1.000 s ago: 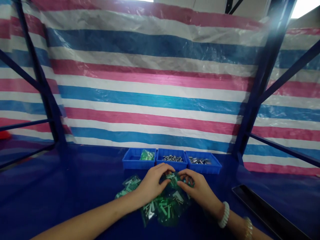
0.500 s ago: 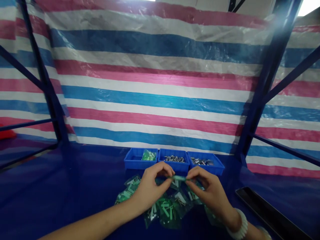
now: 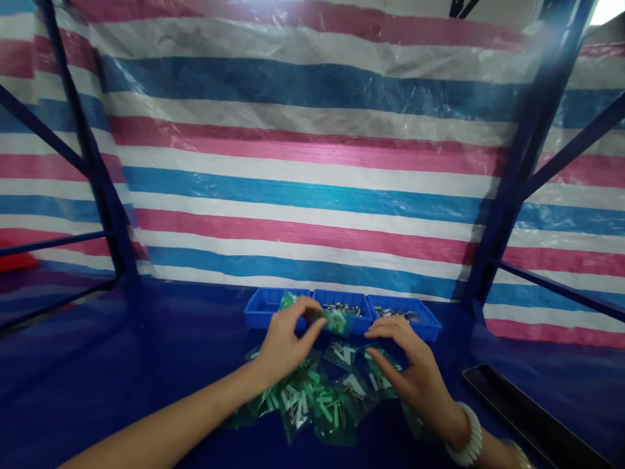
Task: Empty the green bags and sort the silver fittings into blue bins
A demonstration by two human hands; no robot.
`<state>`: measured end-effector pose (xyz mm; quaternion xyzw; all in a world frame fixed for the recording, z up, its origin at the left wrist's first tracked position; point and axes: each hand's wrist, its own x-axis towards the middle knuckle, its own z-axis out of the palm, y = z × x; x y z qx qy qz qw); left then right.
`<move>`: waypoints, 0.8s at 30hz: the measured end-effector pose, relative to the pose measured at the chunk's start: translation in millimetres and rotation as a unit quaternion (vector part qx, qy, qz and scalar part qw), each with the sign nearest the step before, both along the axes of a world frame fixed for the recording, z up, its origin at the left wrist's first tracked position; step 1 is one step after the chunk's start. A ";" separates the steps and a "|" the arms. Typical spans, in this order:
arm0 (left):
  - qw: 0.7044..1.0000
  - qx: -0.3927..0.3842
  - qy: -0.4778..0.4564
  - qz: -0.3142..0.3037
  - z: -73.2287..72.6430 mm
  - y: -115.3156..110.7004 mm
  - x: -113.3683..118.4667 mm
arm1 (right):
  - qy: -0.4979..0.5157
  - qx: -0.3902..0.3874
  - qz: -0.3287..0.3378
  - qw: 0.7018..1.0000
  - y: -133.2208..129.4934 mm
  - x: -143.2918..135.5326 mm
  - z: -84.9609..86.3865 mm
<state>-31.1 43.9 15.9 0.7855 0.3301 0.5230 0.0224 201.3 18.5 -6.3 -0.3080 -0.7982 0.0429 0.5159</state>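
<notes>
My left hand (image 3: 291,335) pinches a small clear plastic bag (image 3: 336,320) with green and white pieces in it, raised in front of the middle blue bin. My right hand (image 3: 407,365) is apart from that bag, thumb and fingers spread, with nothing between them. Beneath both hands lie several small plastic bags (image 3: 328,412) holding green or white strips and thin metal pins. My left forearm and hand hide part of the pile.
Three blue bins stand in a row: the left bin (image 3: 254,319) holds a green bag, the middle bin (image 3: 361,324) small metal parts, the right bin (image 3: 432,329) metal pieces. A black phone-like slab (image 3: 530,417) lies at right. Blue posts (image 3: 508,176) flank a striped sheet (image 3: 312,189).
My right hand has let go of the bag, and its fingers have opened. My left hand has lifted the bag slightly away and up, toward the middle bin, turning its face into view.
</notes>
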 end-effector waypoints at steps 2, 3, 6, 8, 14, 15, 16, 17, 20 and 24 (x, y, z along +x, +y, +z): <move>0.992 -0.078 -0.065 0.079 2.1 18.7 -13.6 | 0.033 -0.032 -0.001 0.999 3.5 1.0 -2.0; 0.985 -0.108 -0.078 0.110 2.8 28.7 -21.8 | 0.049 -0.047 -0.001 0.998 5.4 1.8 -3.5; 0.978 -0.141 -0.057 0.145 1.1 54.6 -45.0 | 0.072 -0.094 -0.004 0.993 11.3 4.1 -8.5; 0.976 -0.149 -0.021 0.158 -2.1 64.5 -54.3 | 0.073 -0.123 -0.013 0.990 15.0 5.5 -11.5; 0.975 -0.087 0.057 0.197 -4.8 52.4 -41.7 | 0.066 -0.169 -0.049 0.982 22.8 9.1 -15.0; 0.976 -0.081 0.075 0.187 -5.2 45.4 -34.5 | 0.062 -0.169 -0.054 0.982 23.4 9.6 -15.0; 0.977 -0.080 0.096 0.171 -6.3 37.6 -26.2 | 0.054 -0.167 -0.058 0.983 23.7 9.9 -15.0; 0.978 -0.084 0.122 0.146 -8.2 29.5 -17.5 | 0.036 -0.164 -0.059 0.984 23.7 10.0 -15.2; 0.967 -0.107 0.219 0.076 -18.0 7.4 7.2 | -0.076 -0.151 -0.067 0.983 21.4 8.0 -16.9; 0.931 -0.174 0.315 0.060 -30.0 -4.7 22.6 | -0.222 -0.157 -0.102 0.957 15.9 0.6 -20.8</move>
